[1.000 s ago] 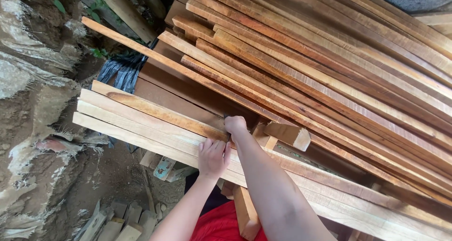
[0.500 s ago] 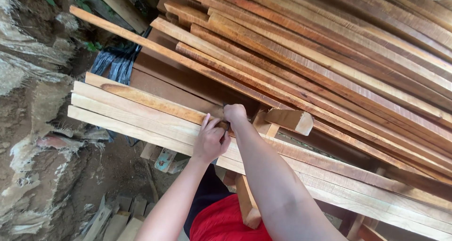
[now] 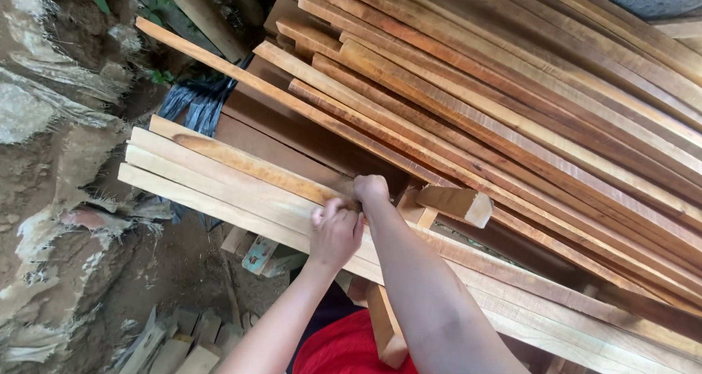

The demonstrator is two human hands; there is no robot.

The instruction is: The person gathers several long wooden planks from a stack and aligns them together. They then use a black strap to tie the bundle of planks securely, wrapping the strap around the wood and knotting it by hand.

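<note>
Both my hands rest on a bundle of long pale wooden slats (image 3: pixel 219 180) lying across the front of a big timber stack. My left hand (image 3: pixel 335 233) is curled with its fingers over the top slat, gripping it. My right hand (image 3: pixel 371 190) is closed on the same orange-streaked top slat (image 3: pixel 248 162), just beside the left. A short wooden block (image 3: pixel 455 202) juts out right of my right hand.
A large pile of reddish-brown planks (image 3: pixel 512 103) fills the upper right. Black plastic sheeting (image 3: pixel 194 100) lies under the slats' far ends. A rough earth and stone wall (image 3: pixel 51 162) stands at left. Wood offcuts (image 3: pixel 175 345) litter the dirt floor below.
My left hand has curled from lying flat on the slats into a grip beside the right hand. The view has shifted slightly.
</note>
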